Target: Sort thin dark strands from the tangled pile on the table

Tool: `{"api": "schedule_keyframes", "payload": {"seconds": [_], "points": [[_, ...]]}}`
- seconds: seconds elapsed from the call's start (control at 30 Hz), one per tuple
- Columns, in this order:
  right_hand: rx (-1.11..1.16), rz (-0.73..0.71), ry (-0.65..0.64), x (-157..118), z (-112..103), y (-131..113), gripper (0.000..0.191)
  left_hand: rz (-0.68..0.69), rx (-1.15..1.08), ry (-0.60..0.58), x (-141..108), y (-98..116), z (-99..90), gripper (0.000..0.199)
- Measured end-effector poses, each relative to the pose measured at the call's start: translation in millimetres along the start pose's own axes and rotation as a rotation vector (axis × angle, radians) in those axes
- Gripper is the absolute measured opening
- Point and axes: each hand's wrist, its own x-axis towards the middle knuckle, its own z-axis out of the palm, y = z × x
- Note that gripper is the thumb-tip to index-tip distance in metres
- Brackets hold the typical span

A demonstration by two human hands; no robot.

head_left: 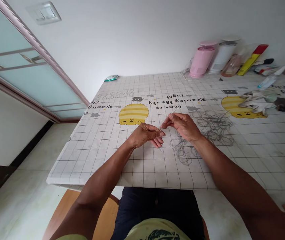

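My left hand (148, 134) is above the table near its front middle, thumb and forefinger pinched on a thin grey wire whose end shows just below the fingers. Close beside it, my right hand (182, 125) has its thumb and fingertips drawn together near the left fingertips; what they hold, if anything, is too small to tell. A loose tangle of thin grey wire loops (213, 128) lies on the tablecloth beside and beneath my right hand and forearm. Several small wire loops (117, 94) form a row at the back left of the table.
The checked tablecloth (102, 160) has printed yellow bears. Along the wall stand a pink cylinder (201, 62), a white cylinder (222, 56), a bottle (231, 66) and a yellow-red box (252, 60). Crumpled cloth (259, 102) lies at right, a green packet (111, 78) at back left.
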Motion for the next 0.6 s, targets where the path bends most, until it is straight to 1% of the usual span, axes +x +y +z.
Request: {"api": "schedule_keyframes", "payload": {"seconds": [0.2, 0.37, 0.47, 0.53, 0.6], "points": [[-0.044, -0.004, -0.021, -2.5, 6.3, -4.1, 0.05, 0.017, 0.006, -0.013, 0.9, -2.1, 4.2, 0.041], [0.002, -0.054, 0.079, -2.2, 7.1, -5.7, 0.05, 0.009, -0.095, -0.028, 1.3, 1.4, 2.0, 0.046], [0.006, -0.088, 0.13, -1.2, 8.0, -4.9, 0.048, 0.033, -0.134, -0.004, 3.1, 0.4, 3.0, 0.05], [-0.003, -0.12, 0.169, -0.8, 9.8, -3.6, 0.047, 0.087, -0.068, 0.075, 4.6, -3.8, 7.1, 0.053], [-0.02, -0.143, 0.208, -0.7, 12.3, -2.0, 0.048, 0.175, 0.11, 0.234, 5.8, -10.3, 12.6, 0.058]]}}
